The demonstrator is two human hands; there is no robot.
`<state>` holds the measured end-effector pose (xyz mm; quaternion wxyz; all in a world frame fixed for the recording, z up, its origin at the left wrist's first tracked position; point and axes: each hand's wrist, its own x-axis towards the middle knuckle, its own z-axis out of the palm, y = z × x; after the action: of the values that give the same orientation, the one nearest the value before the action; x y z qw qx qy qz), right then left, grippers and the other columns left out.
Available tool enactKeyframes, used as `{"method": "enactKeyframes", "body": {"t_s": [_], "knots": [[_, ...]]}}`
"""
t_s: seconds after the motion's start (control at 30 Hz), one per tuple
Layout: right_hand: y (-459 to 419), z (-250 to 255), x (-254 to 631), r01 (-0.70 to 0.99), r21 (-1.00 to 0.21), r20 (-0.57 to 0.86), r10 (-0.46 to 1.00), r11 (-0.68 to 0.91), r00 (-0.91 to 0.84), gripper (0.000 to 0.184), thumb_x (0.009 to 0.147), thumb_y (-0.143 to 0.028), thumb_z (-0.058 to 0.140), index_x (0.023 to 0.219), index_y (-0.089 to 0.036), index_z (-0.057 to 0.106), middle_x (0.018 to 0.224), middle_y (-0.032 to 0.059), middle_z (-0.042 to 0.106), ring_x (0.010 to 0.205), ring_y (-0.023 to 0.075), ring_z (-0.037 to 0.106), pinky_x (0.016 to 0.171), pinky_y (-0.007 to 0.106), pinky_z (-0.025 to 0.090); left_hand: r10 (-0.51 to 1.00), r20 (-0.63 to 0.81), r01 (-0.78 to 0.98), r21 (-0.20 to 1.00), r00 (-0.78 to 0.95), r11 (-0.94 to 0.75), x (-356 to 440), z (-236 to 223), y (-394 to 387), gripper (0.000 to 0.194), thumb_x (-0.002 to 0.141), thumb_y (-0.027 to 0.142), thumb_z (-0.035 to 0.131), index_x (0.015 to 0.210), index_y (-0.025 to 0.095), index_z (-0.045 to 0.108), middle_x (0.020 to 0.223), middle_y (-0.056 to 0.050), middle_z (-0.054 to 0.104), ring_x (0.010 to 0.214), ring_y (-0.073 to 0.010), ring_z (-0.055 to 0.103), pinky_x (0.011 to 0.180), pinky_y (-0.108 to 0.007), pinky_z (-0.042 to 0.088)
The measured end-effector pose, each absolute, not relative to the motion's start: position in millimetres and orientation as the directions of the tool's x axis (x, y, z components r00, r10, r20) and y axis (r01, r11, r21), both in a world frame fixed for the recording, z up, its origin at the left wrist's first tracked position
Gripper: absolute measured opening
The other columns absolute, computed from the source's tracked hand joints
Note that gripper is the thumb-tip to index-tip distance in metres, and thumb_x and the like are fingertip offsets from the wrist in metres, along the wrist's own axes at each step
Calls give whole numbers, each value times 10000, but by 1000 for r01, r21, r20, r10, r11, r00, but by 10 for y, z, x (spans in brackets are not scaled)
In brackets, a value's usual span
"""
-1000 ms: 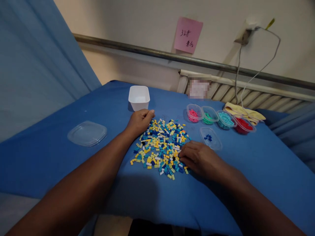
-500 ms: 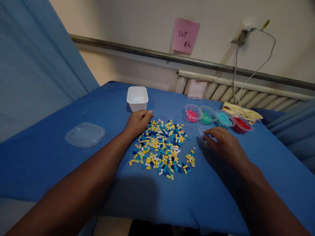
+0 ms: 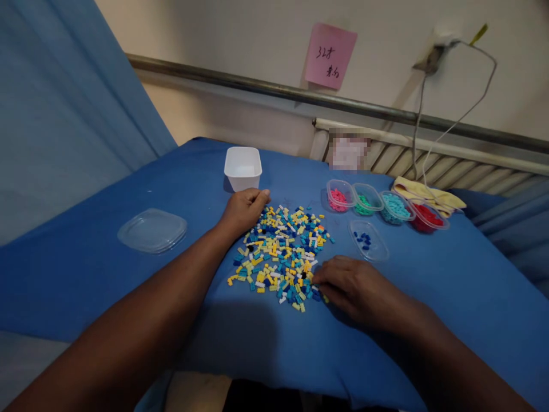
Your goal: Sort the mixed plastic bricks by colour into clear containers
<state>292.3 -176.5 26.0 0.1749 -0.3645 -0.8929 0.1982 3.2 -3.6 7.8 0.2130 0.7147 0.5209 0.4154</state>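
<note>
On the blue table [image 3: 309, 343], touching again the brick pile [image 3: 278, 246] at its right edge with the right hand [image 3: 355, 289], after leaving more blue bricks [image 3: 365, 240] on the clear lid [image 3: 377, 252]. Resting the left hand [image 3: 243, 212] loosely curled, far left; bending right fingers together, hiding whether pinching any brick: cannot tell.

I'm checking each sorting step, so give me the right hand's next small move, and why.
Probably pinch a dark blue brick from the right edge of the mixed pile. The right hand is at that edge, the shallow clear tray beyond it holds only dark blue bricks, and more of that colour lie in the pile. Whether it holds one is unclear.
</note>
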Motion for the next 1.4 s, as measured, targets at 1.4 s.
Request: {"method": "enactKeyframes", "body": {"t_s": [1.4], "knots": [[-1379,14,3891,923,-272,462,879,271,-121,286,1028,-355,566,1126,-177,767,1051,135,789,930,296,742,831,436,574,924,377,579,739,69,-345,-2,77,-13,470,1001,551,556,878,180,816,846,-71,805,788,-226,729,720,-322,529]]}}
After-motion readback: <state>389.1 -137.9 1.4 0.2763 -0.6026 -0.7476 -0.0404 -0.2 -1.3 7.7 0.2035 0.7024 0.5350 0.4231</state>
